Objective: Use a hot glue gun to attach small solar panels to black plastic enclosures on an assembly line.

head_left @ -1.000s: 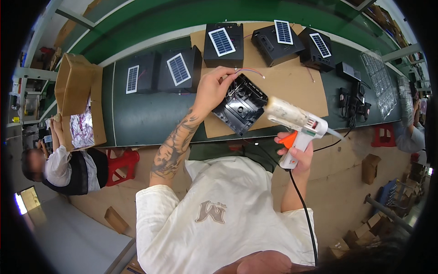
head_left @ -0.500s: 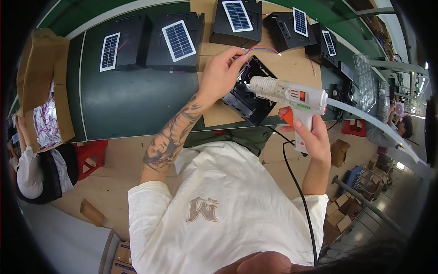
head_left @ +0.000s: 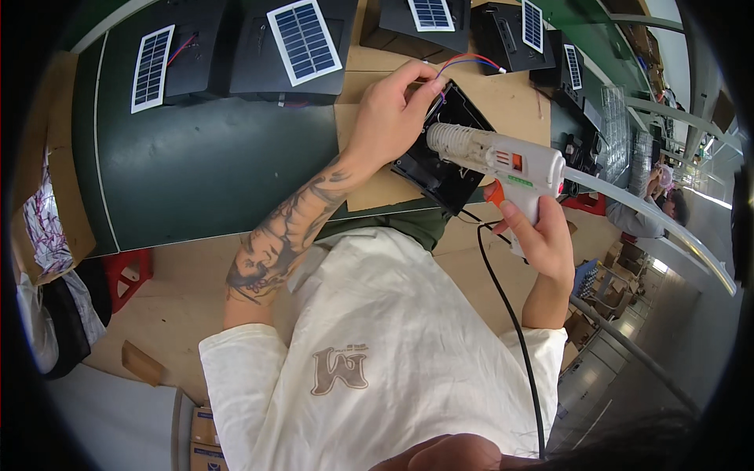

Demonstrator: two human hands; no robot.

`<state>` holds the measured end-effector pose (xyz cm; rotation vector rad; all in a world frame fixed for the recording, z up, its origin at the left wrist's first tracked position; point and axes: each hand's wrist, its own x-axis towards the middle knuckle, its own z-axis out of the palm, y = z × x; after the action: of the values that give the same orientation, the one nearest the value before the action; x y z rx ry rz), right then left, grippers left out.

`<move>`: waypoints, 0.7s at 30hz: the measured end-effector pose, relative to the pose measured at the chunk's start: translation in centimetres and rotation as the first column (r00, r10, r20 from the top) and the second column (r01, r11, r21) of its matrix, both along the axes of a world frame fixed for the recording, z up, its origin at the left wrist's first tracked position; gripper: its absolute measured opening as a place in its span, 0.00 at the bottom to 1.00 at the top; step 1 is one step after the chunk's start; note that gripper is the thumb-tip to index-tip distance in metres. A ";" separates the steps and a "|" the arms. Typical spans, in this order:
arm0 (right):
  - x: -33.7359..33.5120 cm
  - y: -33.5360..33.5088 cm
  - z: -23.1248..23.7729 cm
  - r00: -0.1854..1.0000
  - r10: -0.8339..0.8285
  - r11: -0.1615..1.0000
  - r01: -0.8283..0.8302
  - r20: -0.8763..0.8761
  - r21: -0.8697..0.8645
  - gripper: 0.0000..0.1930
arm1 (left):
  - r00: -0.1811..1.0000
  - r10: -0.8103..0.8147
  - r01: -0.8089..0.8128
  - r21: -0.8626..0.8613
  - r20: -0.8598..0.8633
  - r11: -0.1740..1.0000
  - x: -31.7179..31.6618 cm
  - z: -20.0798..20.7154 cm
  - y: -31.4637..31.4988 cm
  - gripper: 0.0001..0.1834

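Note:
My right hand (head_left: 538, 239) is wrapped round the handle of a white hot glue gun (head_left: 522, 165), with fingers by its orange trigger. A long translucent glue stick (head_left: 644, 206) sticks out of the gun's back end. The nozzle lies over an open black plastic housing (head_left: 448, 182) at the table edge, and its tip is hard to make out there. My left hand (head_left: 397, 110) pinches thin red and blue wires (head_left: 471, 60) at the housing's far corner. These wires end in a small white connector (head_left: 501, 71).
Several black boxes (head_left: 287, 102) with small solar panels (head_left: 305, 39) line the table's far side. Brown cardboard (head_left: 377, 196) lies under the housing. At left stands a carton (head_left: 75, 173) of wire bundles. A black cable (head_left: 503, 302) hangs beside my right arm. Another person (head_left: 640, 208) sits far right.
My view has shifted a little, so the far boxes sit higher and further out of the picture. Both hands keep their holds, and the glue gun stays over the housing.

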<state>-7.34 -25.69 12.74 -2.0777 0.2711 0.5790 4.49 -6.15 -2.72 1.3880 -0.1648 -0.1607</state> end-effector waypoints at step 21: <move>-2.4 2.7 -0.7 0.989 -0.042 0.977 0.071 0.142 -0.203 0.11 | 0.994 -0.061 0.057 0.040 0.094 0.998 -0.5 -0.5 -0.5 0.10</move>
<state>-9.70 -23.02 12.08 -2.2922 0.3217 0.3845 3.98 -6.60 -3.19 1.4296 -0.2837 -0.1477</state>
